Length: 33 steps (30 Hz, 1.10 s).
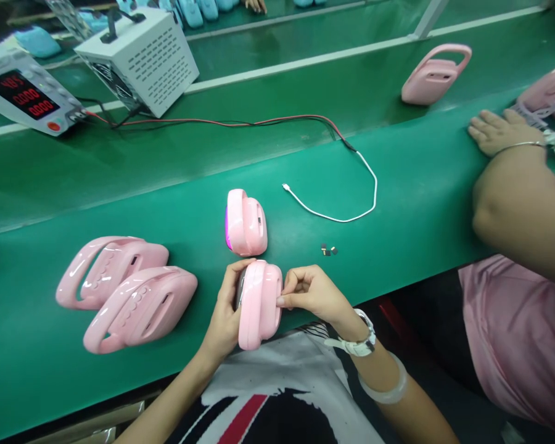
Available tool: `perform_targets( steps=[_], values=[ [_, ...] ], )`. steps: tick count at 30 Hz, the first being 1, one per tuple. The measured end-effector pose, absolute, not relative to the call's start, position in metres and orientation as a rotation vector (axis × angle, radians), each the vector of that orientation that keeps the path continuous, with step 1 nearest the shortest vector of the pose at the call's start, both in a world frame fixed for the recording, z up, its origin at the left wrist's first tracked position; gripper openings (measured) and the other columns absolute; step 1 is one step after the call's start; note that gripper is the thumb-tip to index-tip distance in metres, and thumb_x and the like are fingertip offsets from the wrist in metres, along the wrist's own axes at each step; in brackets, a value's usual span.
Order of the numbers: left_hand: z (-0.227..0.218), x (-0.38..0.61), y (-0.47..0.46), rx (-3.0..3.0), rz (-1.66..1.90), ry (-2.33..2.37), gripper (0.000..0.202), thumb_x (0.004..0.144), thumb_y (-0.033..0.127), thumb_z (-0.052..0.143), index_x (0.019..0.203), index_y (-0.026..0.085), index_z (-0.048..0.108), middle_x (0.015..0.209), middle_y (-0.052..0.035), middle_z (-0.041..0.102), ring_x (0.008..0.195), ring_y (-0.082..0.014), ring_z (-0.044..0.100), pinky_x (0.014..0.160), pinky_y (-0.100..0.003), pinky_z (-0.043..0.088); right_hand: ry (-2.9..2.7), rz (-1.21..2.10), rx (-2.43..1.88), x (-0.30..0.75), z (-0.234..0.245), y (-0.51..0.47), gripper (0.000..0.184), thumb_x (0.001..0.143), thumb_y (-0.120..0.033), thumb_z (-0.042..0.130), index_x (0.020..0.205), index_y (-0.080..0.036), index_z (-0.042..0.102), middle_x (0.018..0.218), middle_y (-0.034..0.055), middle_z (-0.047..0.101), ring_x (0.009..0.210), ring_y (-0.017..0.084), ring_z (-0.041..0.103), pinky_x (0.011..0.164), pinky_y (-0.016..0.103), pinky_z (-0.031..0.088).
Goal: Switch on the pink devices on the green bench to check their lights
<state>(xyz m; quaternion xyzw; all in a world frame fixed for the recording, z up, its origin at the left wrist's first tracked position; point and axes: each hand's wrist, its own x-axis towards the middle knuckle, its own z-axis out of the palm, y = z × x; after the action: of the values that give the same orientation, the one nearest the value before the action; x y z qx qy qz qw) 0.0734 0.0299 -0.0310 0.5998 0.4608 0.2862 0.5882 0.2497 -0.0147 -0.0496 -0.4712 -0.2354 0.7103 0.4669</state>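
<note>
My left hand grips a pink plastic device from its left side, holding it on edge at the near rim of the green belt. My right hand pinches the device's right side with fingertips together. Just beyond stands a second pink device on edge, with a purple glow on its left face. Two more pink devices with handles, one behind the other, lie flat to the left. A white cable end curls on the belt to the right.
A co-worker's arm and hand rest on the belt at right. Another pink device lies far right. A white ventilated box and a meter with red digits stand at back left. Small dark parts lie mid-belt.
</note>
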Motion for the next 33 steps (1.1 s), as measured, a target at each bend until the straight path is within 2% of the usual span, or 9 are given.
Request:
perform_targets(
  steps=[4, 8, 11, 13, 18, 22, 24, 27, 33],
  values=[
    [-0.035, 0.072, 0.03, 1.42, 0.669, 1.028, 0.042, 0.078, 0.033, 0.062, 0.117, 0.022, 0.05, 0.12, -0.0063, 0.055, 0.108, -0.0232, 0.054, 0.094, -0.032, 0.044, -0.698, 1.635, -1.18, 0.254, -0.048, -0.023, 0.034, 0.053, -0.029, 0.087, 0.066, -0.012, 0.061, 0.067, 0.0011, 0.062, 0.061, 0.008, 0.057, 0.06, 0.019, 0.048],
    [-0.039, 0.072, 0.031, 1.413, 0.662, 0.994, 0.043, 0.078, 0.031, 0.062, 0.117, 0.022, 0.049, 0.117, -0.0058, 0.055, 0.106, -0.0214, 0.054, 0.093, -0.03, 0.044, -1.047, 1.218, -1.296, 0.25, -0.04, -0.039, 0.025, 0.067, -0.026, 0.081, 0.087, -0.016, 0.071, 0.083, 0.0039, 0.065, 0.071, 0.011, 0.06, 0.069, 0.022, 0.05],
    [-0.038, 0.072, 0.03, 1.389, 0.678, 0.964, 0.041, 0.078, 0.031, 0.061, 0.116, 0.021, 0.049, 0.118, -0.0062, 0.055, 0.106, -0.0214, 0.054, 0.093, -0.031, 0.043, -1.212, 0.88, -1.409, 0.24, -0.036, -0.048, 0.009, 0.076, -0.021, 0.075, 0.084, -0.018, 0.072, 0.077, 0.003, 0.066, 0.071, 0.011, 0.06, 0.068, 0.021, 0.049],
    [-0.036, 0.073, 0.03, 1.38, 0.694, 0.965, 0.041, 0.077, 0.032, 0.061, 0.115, 0.02, 0.049, 0.117, -0.0066, 0.055, 0.107, -0.0219, 0.054, 0.093, -0.031, 0.043, -1.241, 0.76, -1.441, 0.233, -0.037, -0.051, 0.005, 0.079, -0.018, 0.071, 0.084, -0.019, 0.073, 0.076, 0.0025, 0.067, 0.07, 0.011, 0.061, 0.066, 0.022, 0.049],
    [-0.035, 0.075, 0.03, 1.363, 0.707, 0.942, 0.042, 0.077, 0.033, 0.06, 0.115, 0.019, 0.049, 0.119, -0.0091, 0.055, 0.11, -0.0245, 0.053, 0.096, -0.034, 0.042, -1.318, 0.591, -1.452, 0.233, -0.043, -0.054, 0.009, 0.081, -0.015, 0.068, 0.084, -0.022, 0.074, 0.074, 0.0027, 0.067, 0.069, 0.013, 0.061, 0.063, 0.025, 0.049],
    [-0.037, 0.077, 0.03, 1.35, 0.733, 0.942, 0.042, 0.073, 0.029, 0.061, 0.113, 0.018, 0.051, 0.118, -0.0102, 0.056, 0.111, -0.0262, 0.054, 0.1, -0.038, 0.039, -1.397, 0.551, -1.481, 0.243, -0.037, -0.055, 0.009, 0.08, -0.015, 0.068, 0.079, -0.022, 0.073, 0.072, 0.0026, 0.067, 0.069, 0.014, 0.062, 0.069, 0.028, 0.049],
    [-0.038, 0.078, 0.031, 1.339, 0.739, 0.945, 0.042, 0.072, 0.028, 0.061, 0.112, 0.018, 0.052, 0.118, -0.0102, 0.057, 0.11, -0.0267, 0.054, 0.101, -0.039, 0.039, -1.409, 0.553, -1.52, 0.243, -0.034, -0.054, 0.005, 0.079, -0.018, 0.071, 0.082, -0.022, 0.073, 0.074, 0.0035, 0.068, 0.07, 0.015, 0.062, 0.068, 0.028, 0.049],
    [-0.04, 0.077, 0.03, 1.331, 0.738, 0.95, 0.042, 0.073, 0.028, 0.06, 0.113, 0.019, 0.052, 0.118, -0.01, 0.057, 0.112, -0.027, 0.054, 0.102, -0.041, 0.038, -1.41, 0.528, -1.53, 0.239, -0.035, -0.053, 0.012, 0.077, -0.017, 0.072, 0.088, -0.023, 0.073, 0.078, 0.0037, 0.068, 0.072, 0.015, 0.062, 0.065, 0.026, 0.049],
    [-0.048, 0.074, 0.028, 1.369, 0.708, 0.931, 0.043, 0.077, 0.029, 0.057, 0.119, 0.022, 0.05, 0.127, -0.0086, 0.052, 0.12, -0.0271, 0.048, 0.107, -0.043, 0.033, -1.513, 0.382, -1.426, 0.235, -0.044, -0.053, 0.017, 0.078, -0.008, 0.07, 0.086, -0.023, 0.072, 0.073, -0.0013, 0.067, 0.066, 0.011, 0.061, 0.079, 0.03, 0.047]
  ],
)
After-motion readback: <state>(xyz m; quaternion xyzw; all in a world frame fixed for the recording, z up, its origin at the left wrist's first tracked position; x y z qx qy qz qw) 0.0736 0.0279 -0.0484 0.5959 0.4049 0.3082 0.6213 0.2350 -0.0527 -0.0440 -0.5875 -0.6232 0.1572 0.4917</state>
